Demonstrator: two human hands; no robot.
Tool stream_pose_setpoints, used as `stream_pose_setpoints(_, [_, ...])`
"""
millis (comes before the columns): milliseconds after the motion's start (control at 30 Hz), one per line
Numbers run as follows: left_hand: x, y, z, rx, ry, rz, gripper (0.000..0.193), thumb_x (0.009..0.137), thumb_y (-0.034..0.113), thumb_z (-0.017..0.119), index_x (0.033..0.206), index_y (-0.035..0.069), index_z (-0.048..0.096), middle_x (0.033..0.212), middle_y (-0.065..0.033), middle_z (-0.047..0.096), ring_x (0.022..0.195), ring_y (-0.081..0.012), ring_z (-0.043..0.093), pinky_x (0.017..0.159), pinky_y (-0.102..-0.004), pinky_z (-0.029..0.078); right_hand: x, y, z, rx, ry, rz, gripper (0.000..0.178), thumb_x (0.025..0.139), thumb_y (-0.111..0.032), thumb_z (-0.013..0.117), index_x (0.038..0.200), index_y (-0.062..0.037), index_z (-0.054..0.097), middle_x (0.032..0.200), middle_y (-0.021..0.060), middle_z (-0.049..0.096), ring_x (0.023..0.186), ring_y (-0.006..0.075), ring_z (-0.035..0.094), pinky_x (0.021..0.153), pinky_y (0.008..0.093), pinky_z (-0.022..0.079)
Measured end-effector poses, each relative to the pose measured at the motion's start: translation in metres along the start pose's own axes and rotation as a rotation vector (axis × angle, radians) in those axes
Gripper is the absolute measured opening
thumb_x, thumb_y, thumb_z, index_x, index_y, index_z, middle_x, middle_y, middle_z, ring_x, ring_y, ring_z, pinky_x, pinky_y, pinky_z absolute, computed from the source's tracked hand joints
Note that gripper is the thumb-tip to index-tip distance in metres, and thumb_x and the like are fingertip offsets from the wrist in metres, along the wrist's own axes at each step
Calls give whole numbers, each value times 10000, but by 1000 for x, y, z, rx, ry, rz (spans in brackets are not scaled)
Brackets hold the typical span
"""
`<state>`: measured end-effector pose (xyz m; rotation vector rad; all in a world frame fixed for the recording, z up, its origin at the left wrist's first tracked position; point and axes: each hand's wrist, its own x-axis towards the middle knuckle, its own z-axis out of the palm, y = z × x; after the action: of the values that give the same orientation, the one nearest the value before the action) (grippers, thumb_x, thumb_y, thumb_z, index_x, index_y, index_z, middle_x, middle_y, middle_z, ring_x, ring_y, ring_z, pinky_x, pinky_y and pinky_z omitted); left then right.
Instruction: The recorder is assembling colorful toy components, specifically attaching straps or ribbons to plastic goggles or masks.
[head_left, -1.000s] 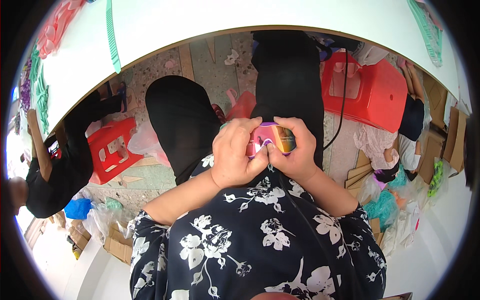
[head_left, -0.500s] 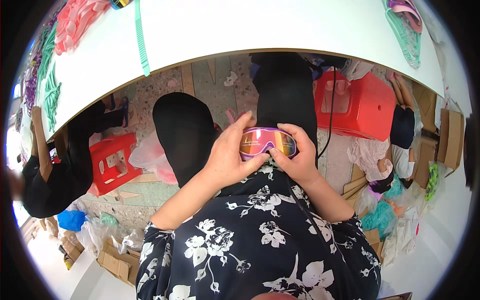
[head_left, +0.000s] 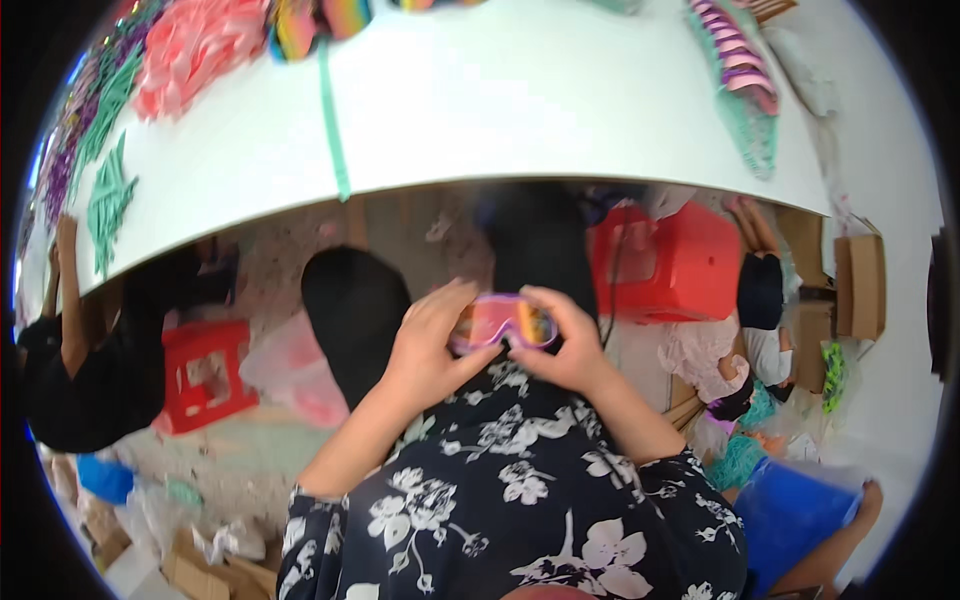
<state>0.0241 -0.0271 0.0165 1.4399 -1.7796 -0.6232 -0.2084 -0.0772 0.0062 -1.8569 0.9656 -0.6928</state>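
Observation:
Swim goggles (head_left: 492, 318) with a purple frame and shiny orange-pink lenses are held level above my lap. My left hand (head_left: 430, 335) grips their left end, thumb along the lower rim and fingers over the top. On the other end, my right hand (head_left: 568, 340) holds the frame the same way, its thumb close to the nose bridge. Both hands are closed round the goggles, and the backs of the fingers hide part of the frame's ends.
Across the white table (head_left: 450, 130) lie a green strap (head_left: 333, 130), pink straps (head_left: 200, 55), green straps (head_left: 110, 195) and a bag of purple-pink parts (head_left: 740, 80). Red stools (head_left: 668, 262) stand beyond. Other people sit at both sides; a hand holds a blue container (head_left: 795, 510) at lower right.
The view has tilted up, bringing more of the table and multicoloured goggles into sight. A blue container held by another person has appeared at lower right. My grip on the goggles stays.

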Motion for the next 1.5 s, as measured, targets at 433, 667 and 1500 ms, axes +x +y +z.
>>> stream_pose_setpoints(433, [3,19,-50,135,-8,32,625,663,53,813,1249,52,594,1232,-166,579,1126,-354,582,950,-421,491,30,-40,-14,125,-128,-254,598,800,-245,808,1292,3,575,1290,197,584,1229,310,566,1038,388,458])
stream_pose_setpoints(667, [13,40,-68,60,-23,259,618,684,-28,779,1268,56,597,1353,-182,570,1220,-360,589,1003,-401,503,77,-43,-3,-48,-63,-500,451,910,-62,605,1358,-54,559,1333,156,580,1246,313,557,1096,419,419])
stream_pose_setpoints(1500, [3,27,-16,-28,-29,79,650,763,48,783,1360,22,529,1136,-173,660,1040,-323,662,910,-386,537,54,-36,-226,-47,843,-292,183,905,-9,652,1086,5,679,945,72,713,839,135,677,754,264,532])
